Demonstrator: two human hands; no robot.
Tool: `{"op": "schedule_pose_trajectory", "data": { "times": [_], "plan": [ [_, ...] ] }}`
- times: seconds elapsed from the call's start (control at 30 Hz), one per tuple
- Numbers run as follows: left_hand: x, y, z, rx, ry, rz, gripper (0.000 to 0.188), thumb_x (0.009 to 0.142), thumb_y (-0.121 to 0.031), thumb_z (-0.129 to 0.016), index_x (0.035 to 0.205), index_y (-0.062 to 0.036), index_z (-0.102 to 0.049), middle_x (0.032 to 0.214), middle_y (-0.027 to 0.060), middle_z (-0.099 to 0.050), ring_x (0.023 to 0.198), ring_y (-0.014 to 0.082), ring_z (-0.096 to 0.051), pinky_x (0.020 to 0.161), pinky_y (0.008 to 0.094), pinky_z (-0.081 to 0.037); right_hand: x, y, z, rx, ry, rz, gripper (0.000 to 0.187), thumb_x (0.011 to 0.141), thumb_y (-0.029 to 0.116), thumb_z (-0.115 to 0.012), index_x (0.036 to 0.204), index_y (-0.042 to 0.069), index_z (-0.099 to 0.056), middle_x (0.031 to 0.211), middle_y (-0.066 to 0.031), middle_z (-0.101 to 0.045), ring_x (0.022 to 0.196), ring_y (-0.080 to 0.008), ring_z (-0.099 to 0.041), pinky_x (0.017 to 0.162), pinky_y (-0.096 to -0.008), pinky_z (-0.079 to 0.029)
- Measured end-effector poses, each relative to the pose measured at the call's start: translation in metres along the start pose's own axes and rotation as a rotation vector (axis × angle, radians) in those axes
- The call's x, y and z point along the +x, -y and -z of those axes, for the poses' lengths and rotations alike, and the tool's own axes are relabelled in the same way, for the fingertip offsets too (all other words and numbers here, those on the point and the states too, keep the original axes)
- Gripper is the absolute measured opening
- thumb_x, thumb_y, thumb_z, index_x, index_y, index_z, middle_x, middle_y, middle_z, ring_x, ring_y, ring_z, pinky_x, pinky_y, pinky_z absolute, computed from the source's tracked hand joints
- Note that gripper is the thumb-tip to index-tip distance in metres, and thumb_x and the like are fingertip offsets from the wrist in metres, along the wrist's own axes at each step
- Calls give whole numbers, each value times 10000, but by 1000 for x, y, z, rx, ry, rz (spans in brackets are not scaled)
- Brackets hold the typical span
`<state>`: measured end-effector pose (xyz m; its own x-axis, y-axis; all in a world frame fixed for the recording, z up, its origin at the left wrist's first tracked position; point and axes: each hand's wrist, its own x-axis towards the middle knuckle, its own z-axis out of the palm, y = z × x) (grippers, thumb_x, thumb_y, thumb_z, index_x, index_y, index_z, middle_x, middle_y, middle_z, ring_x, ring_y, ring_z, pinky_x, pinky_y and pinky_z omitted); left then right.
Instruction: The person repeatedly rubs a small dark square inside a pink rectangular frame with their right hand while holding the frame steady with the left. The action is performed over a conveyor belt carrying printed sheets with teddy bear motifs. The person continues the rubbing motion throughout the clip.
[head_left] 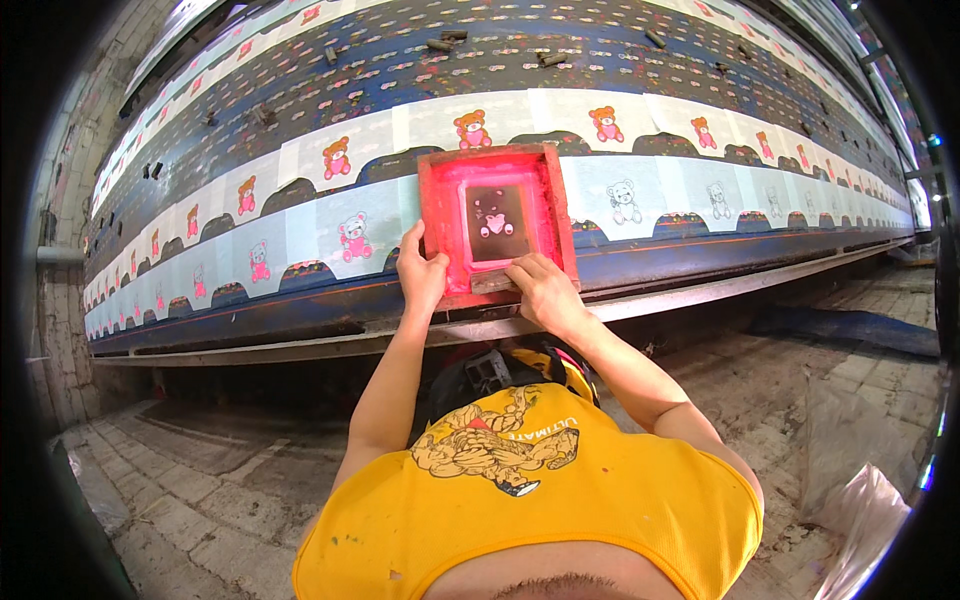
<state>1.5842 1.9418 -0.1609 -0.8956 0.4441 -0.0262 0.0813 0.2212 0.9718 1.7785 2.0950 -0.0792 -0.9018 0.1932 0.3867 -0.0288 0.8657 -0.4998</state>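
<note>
A wooden screen-printing frame, stained pink and red, lies over the near row of pale blue pieces. Its dark mesh window carries a small bear stencil with pink ink. My left hand grips the frame's left side near the front corner. In my right hand is a squeegee, held at the front end of the mesh, inside the frame. Left of the frame, a pale blue piece bears a bear outline with pink areas. On the right, another piece shows only the dark outline.
Behind runs a row of white pieces with brown bears. The long dark table holds several small dark blocks farther back. A pale rail follows its near edge. Clear plastic sheeting lies on the brick floor at right.
</note>
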Motion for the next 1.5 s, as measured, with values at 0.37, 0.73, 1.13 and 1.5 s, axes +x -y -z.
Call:
{"op": "schedule_pose_trajectory", "data": {
  "times": [0.37, 0.73, 1.13, 1.5],
  "plan": [
    [-1, 5, 0, 38, 6, -74, 660, 758, 116, -718, 1399, 75, -569, 1393, 216, -625, 1330, 314, -596, 1146, 385, -451, 108, -84, -19, -66, -33, -55, 177, 767, -39, -628, 938, 1, -643, 991, -187, -661, 1030, -395, -622, 913, -482, -514],
    [-2, -2, -1, 72, -2, -76, 656, 754, 101, -726, 1391, 73, -572, 1372, 229, -633, 1310, 330, -610, 1130, 386, -467, 34, -30, -16, -47, 8, -28, 271, 714, -21, -624, 983, 9, -601, 1051, -184, -635, 1034, -398, -609, 933, -483, -507],
    [-1, -13, -1, -88, 39, 45, 653, 809, 123, -689, 1443, 56, -545, 1351, 174, -661, 1212, 236, -664, 1052, 344, -521, -31, -29, 12, -43, -324, -712, 543, 938, 322, -756, 1301, -62, -631, 1257, -271, -634, 1209, -433, -599, 1063, -515, -468],
    [-38, -58, -131, -235, 12, -33, 653, 827, 129, -672, 1461, 43, -538, 1377, 140, -643, 1238, 211, -642, 1080, 339, -499, -87, -119, 111, 162, -239, -784, 493, 966, 314, -723, 1268, -69, -653, 1191, -242, -655, 1102, -404, -655, 966, -458, -524]
  ]
}}
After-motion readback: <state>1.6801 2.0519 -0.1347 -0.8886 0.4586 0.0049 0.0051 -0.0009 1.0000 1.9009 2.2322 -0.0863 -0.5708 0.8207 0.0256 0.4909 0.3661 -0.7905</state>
